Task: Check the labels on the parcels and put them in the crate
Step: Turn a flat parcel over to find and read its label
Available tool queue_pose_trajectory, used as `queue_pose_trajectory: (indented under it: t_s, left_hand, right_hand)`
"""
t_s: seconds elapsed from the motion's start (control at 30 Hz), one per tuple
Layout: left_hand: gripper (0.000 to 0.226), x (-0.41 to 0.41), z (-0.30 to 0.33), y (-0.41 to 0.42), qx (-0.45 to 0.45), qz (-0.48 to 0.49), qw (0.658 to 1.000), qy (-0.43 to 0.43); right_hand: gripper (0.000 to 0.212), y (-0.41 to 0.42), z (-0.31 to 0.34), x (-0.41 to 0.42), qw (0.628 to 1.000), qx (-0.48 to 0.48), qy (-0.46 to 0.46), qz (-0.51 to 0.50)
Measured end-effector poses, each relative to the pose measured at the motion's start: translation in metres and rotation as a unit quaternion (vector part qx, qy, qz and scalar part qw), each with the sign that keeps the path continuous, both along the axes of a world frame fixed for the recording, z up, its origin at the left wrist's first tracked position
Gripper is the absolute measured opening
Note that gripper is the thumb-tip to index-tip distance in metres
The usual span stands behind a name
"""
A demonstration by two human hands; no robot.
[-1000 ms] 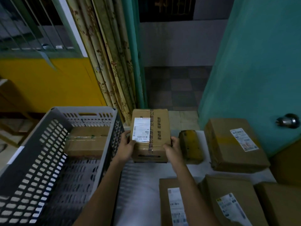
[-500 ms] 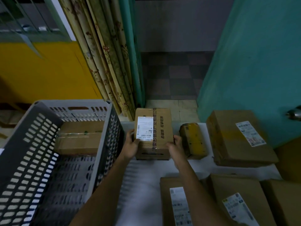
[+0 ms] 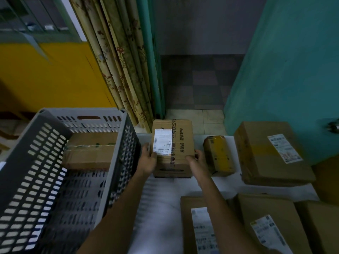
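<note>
held parcel: brown carton, white label face up on its top, printed black text along the tape strip; sits just right of the crate, near face low at the table, can't tell if resting or lifted
left hand: grasping held parcel's left near corner, thumb on top by the label, side closest to the crate wall
right hand: grasping held parcel's right near corner, fingers wrapped on the side
crate: grey slotted plastic, big, left part of view
parcel in crate: taped brown box lying flat against the crate's far wall
table: white top, right of the crate
small yellow-taped parcel: right of the crate beyond held parcel, just beside the right hand
large parcel: further right from the crate, label up
near parcels: three cartons at bottom edge right of the crate, two show labels
curtain: floral, behind the crate's far right corner
</note>
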State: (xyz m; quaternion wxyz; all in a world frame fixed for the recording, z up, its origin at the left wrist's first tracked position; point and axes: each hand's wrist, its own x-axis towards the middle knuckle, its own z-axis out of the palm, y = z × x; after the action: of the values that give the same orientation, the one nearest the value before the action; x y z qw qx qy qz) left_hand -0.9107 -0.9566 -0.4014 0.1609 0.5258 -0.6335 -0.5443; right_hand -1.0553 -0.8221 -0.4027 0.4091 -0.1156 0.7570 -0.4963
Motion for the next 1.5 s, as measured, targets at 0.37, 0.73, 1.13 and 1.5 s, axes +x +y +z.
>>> queue_pose_trajectory:
  t_s: [0.37, 0.73, 1.13, 1.5]
  left_hand:
    - [0.077, 0.015, 0.015, 0.058, -0.220, -0.094, 0.961, -0.137]
    - [0.090, 0.023, 0.011, 0.155, -0.217, -0.155, 0.944, -0.196]
    - [0.086, 0.042, -0.026, 0.228, -0.137, -0.200, 0.941, -0.235]
    - [0.103, 0.052, -0.044, 0.251, -0.040, -0.245, 0.949, -0.193]
  right_hand:
    - [0.067, 0.051, 0.049, -0.007, 0.994, -0.013, 0.098, 0.054]
    - [0.072, 0.140, 0.051, 0.011, 0.983, 0.024, 0.151, 0.097]
    - [0.089, 0.184, -0.026, 0.044, 0.980, 0.104, 0.121, 0.115]
    - [0.069, 0.196, -0.025, 0.059, 0.980, 0.102, 0.113, 0.129]
